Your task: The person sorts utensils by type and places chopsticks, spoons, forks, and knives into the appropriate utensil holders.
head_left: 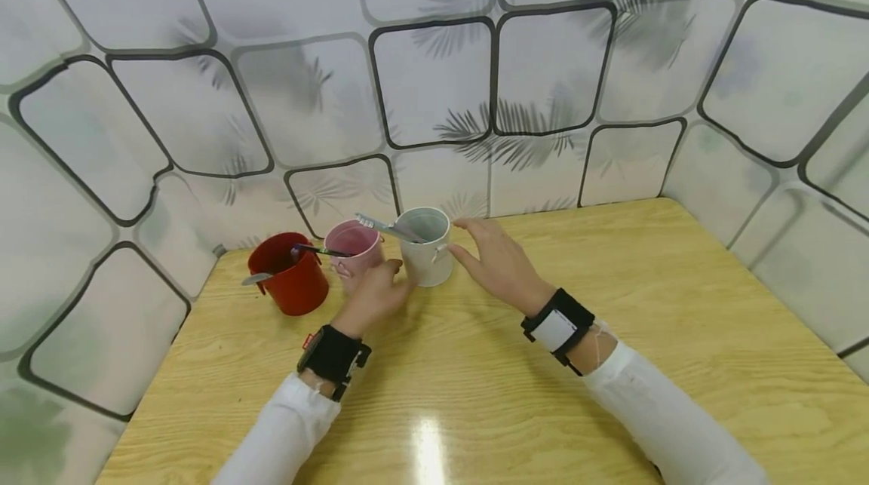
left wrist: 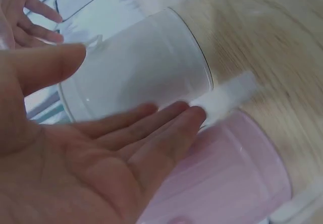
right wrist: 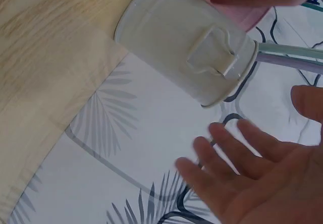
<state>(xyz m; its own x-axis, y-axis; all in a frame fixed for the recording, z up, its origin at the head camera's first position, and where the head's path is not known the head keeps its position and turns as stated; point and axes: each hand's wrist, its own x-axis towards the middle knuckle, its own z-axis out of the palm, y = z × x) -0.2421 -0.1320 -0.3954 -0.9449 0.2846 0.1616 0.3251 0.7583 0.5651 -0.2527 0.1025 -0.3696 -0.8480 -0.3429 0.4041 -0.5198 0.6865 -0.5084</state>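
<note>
A white metal pail [head_left: 428,262] stands upright on the table, with light-coloured toothbrushes [head_left: 385,227] leaning out of it to the left. My left hand [head_left: 377,290] reaches between this pail and a pink pail [head_left: 353,244], its fingers extended; in the left wrist view the fingers lie close along the white pail, though contact is unclear. To the white pail's right is my right hand [head_left: 498,262], fingers spread and apart from the pail in the right wrist view. A slim dark stick [head_left: 322,250] with a purplish end leans out of the pink pail.
A red pail [head_left: 299,289] stands at the left of the row, with a spoon-like metal piece [head_left: 256,279] over its rim. Behind the pails rises a patterned wall covering [head_left: 441,85]. The wooden table [head_left: 489,409] stretches toward the front and right.
</note>
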